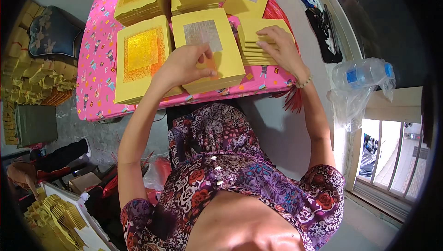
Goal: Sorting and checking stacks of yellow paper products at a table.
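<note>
My left hand [184, 64] hovers over a thick stack of yellow paper sheets [226, 69] with a silver square [203, 36] on top. Its thumb and fingers are bent and apart, with nothing plain between them. To the right, my right hand [282, 50] is at a pile of folded yellow paper [256, 57]. Its fingers lie over the topmost folded paper [254, 29], and the thumb is at that paper's near edge. Beside my left forearm lies another yellow stack [121, 78], its top sheet bearing a gold square edged in orange [144, 50].
More yellow stacks [159, 2] stand farther back on the pink patterned tablecloth [99, 62], near a loose silver-square sheet [247, 2]. Red strands [293, 99] hang off the table's right side. A plastic bottle [364, 75] lies right; yellow paper bundles [34, 82] fill the left.
</note>
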Available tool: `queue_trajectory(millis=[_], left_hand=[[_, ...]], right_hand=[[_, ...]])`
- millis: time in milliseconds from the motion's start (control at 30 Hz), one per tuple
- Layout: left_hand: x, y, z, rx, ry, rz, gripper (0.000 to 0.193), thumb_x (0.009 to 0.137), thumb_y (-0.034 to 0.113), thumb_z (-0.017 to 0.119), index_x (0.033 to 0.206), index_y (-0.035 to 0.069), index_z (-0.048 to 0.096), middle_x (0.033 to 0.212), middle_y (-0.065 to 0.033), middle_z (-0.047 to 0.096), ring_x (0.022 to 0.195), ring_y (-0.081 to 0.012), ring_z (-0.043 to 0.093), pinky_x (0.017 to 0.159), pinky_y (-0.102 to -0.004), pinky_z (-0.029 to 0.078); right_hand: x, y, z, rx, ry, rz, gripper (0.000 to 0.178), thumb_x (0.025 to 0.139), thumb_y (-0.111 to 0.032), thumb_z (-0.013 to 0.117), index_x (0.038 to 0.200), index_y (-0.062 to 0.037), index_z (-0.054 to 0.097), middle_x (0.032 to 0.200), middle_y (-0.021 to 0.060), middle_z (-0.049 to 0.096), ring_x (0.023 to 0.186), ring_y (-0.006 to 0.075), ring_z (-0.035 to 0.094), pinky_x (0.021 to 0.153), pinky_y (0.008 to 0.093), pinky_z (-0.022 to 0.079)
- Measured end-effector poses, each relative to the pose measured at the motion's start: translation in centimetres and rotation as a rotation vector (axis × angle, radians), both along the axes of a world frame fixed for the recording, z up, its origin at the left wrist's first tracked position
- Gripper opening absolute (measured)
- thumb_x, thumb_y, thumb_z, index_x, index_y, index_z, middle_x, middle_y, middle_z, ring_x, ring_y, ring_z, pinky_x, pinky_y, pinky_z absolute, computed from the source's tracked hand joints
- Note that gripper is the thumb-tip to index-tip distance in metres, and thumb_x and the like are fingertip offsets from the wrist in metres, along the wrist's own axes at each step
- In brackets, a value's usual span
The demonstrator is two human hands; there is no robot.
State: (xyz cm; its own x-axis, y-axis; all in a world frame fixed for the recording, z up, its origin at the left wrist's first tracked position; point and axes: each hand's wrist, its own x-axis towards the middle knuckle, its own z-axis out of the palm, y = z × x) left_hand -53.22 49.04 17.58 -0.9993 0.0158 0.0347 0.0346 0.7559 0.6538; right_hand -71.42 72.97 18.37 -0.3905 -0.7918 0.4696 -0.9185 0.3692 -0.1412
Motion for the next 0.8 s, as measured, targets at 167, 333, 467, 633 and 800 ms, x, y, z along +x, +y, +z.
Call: queue_trajectory(millis=[167, 333, 467, 633, 800], left_hand=[[2.2, 0.2, -1.2, -0.127, 0.129, 0.024, 0.044, 0.064, 0.024, 0.082, 0.092, 0.004, 0.054, 0.087, -0.0110, 0.056, 0.088, -0.0275, 0.057, 0.076, -0.0371, 0.047], [2.4, 0.4, -1.5, -0.189, 0.135, 0.026, 0.042, 0.063, 0.020, 0.081, 0.092, 0.004, 0.054, 0.087, -0.0104, 0.056, 0.088, -0.0282, 0.057, 0.076, -0.0370, 0.047], [2.4, 0.1, -1.4, -0.149, 0.132, 0.019, 0.035, 0.066, 0.021, 0.079, 0.088, 0.004, 0.057, 0.084, -0.0099, 0.058, 0.083, -0.0271, 0.060, 0.073, -0.0366, 0.048], [2.4, -0.4, -1.0, -0.056, 0.072, 0.041, 0.031, 0.068, 0.023, 0.078, 0.086, 0.004, 0.063, 0.082, -0.0096, 0.061, 0.078, -0.0253, 0.062, 0.071, -0.0342, 0.049], [2.5, -0.6, -1.2, -0.012, 0.060, 0.056, 0.031, 0.069, 0.025, 0.079, 0.087, 0.004, 0.064, 0.083, -0.0095, 0.063, 0.077, -0.0226, 0.063, 0.070, -0.0316, 0.050]], right_hand=[[4.1, -1.9, 1.0, 0.156, -0.275, 0.335, 0.032, 0.076, -0.021, 0.072, 0.100, -0.0043, 0.062, 0.095, 0.0090, 0.059, 0.090, 0.0263, 0.058, 0.079, 0.0351, 0.046], [5.5, -2.8, -0.3, 0.230, -0.209, 0.410, 0.033, 0.072, -0.025, 0.074, 0.096, -0.0047, 0.061, 0.090, 0.0079, 0.058, 0.090, 0.0269, 0.056, 0.077, 0.0369, 0.046], [5.0, -3.2, -0.5, 0.208, -0.208, 0.420, 0.023, 0.073, -0.024, 0.072, 0.086, -0.0074, 0.063, 0.084, 0.0053, 0.057, 0.084, 0.0247, 0.057, 0.072, 0.0372, 0.046], [4.7, -3.1, 0.1, 0.246, -0.255, 0.423, 0.017, 0.077, -0.018, 0.070, 0.086, -0.0052, 0.065, 0.087, 0.0065, 0.059, 0.081, 0.0245, 0.059, 0.070, 0.0347, 0.048], [4.3, -3.4, 0.4, 0.285, -0.333, 0.419, 0.015, 0.081, -0.019, 0.067, 0.087, -0.0051, 0.066, 0.082, 0.0061, 0.060, 0.077, 0.0243, 0.060, 0.068, 0.0339, 0.047]])
